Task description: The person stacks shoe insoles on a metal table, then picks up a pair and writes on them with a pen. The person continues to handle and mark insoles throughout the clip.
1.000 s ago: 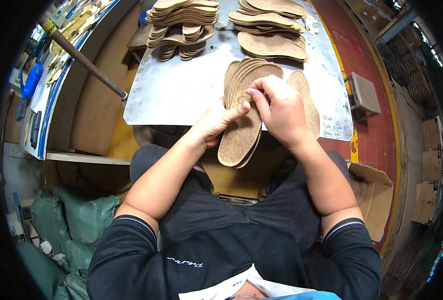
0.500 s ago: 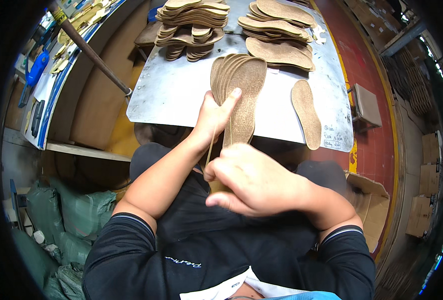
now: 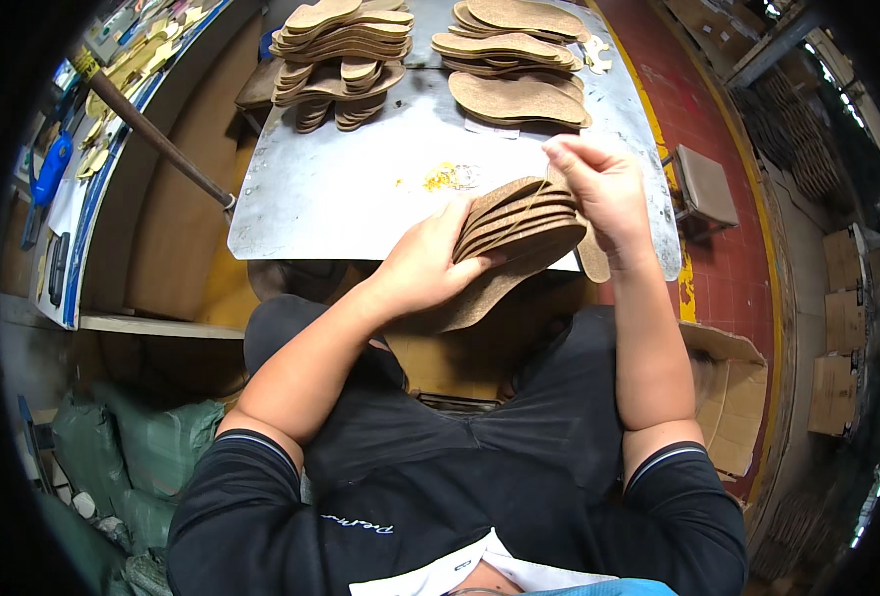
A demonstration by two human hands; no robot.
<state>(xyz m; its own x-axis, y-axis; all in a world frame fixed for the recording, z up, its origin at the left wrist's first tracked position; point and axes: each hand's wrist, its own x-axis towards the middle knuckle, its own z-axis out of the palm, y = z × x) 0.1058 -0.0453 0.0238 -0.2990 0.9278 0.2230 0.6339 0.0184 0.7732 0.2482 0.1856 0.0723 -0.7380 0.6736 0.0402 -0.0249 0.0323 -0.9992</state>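
A fanned bundle of brown cork-like insoles [image 3: 522, 221] is tilted in front of me, just over the table's near edge. My left hand [image 3: 422, 260] grips it from the left, thumb across the lower face and fingers behind. At its upper right end, my right hand [image 3: 609, 194] is closed in a pinch on a thin tan string or elastic band [image 3: 543, 199]. This strand runs from the fingertips across the layered edges toward my left thumb. One loose insole [image 3: 592, 258] lies on the table, mostly hidden behind the bundle and my right hand.
Stacked insoles stand at the back left [image 3: 346, 50] and back right [image 3: 516, 97] of the white table [image 3: 301, 209]. A pole [image 3: 162, 144] slants beside a cluttered side bench [image 3: 82, 209]. A stool [image 3: 706, 189] and an open cardboard box [image 3: 738, 407] are at right, green sacks [image 3: 167, 437] at left.
The bundle has turned from upright to slanting right and lowered. My right hand has swung from my lap to its far right end, drawing the strand across. The view has shifted slightly.
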